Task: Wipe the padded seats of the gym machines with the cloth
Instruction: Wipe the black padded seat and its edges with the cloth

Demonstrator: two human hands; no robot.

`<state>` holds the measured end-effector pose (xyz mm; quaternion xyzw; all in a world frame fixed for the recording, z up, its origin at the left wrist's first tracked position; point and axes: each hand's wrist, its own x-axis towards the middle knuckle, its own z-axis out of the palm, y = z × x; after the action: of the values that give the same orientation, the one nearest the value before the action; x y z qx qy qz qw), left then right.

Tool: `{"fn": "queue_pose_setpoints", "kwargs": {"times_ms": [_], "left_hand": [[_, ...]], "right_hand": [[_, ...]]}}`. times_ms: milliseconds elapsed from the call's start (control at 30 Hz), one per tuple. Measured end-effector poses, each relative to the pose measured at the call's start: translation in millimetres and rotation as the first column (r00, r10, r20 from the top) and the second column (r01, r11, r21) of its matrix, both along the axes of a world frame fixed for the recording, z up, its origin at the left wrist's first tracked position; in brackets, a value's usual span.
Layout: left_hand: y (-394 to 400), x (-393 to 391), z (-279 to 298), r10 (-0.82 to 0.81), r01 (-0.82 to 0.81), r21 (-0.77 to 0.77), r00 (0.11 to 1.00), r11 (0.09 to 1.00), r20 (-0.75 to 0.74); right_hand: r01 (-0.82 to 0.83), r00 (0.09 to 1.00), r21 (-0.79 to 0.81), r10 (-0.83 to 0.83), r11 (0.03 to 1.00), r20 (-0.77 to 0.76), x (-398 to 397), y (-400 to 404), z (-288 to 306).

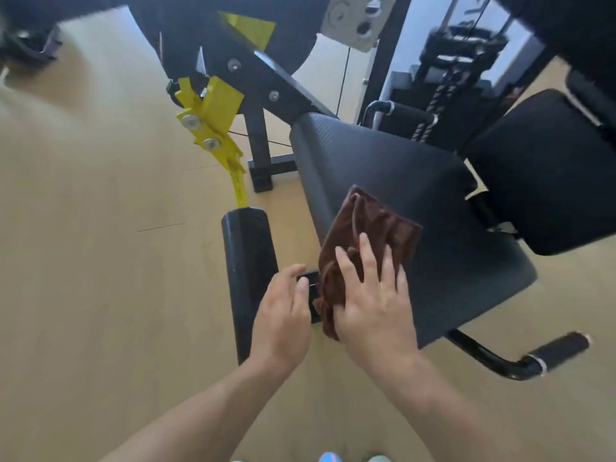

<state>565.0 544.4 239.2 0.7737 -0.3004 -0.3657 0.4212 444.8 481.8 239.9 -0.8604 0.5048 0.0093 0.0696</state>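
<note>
Both forearms (206, 405) are bare up to the frame's edge at six o'clock, with no sleeves, watch or rings visible. The left hand (283, 315) and right hand (373, 305) are ungloved, with short nails.
</note>
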Motion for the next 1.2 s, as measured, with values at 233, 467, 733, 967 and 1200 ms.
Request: {"fn": "queue_pose_setpoints", "kwargs": {"times_ms": [233, 467, 733, 967, 1200], "left_hand": [[1, -17, 6, -0.194, 0.194, -0.001, 0.981, 0.981, 0.006], [6, 4, -6, -0.169, 0.17, -0.02, 0.985, 0.985, 0.029], [3, 30, -9, -0.099, 0.1, 0.048, 0.995, 0.994, -0.021], [-61, 56, 28, -0.024, 0.006, -0.109, 0.987, 0.994, -0.161], [-73, 65, 13, -0.042, 0.02, -0.116, 0.98, 0.993, -0.193]], "right_hand": [[0.1, 0.994, 0.041, -0.098, 0.994, -0.056, -48, 53, -3], [0.207, 0.978, 0.118, -0.206, 0.971, -0.014, 29, -39, 1], [0.226, 0.974, 0.033, -0.225, 0.974, -0.031, 110, -133, -4], [-0.138, 0.986, -0.038, 0.134, 0.99, -0.096, 135, -170, -7], [-0.157, 0.987, -0.016, 0.156, 0.988, -0.047, 170, -213, -10]]}}
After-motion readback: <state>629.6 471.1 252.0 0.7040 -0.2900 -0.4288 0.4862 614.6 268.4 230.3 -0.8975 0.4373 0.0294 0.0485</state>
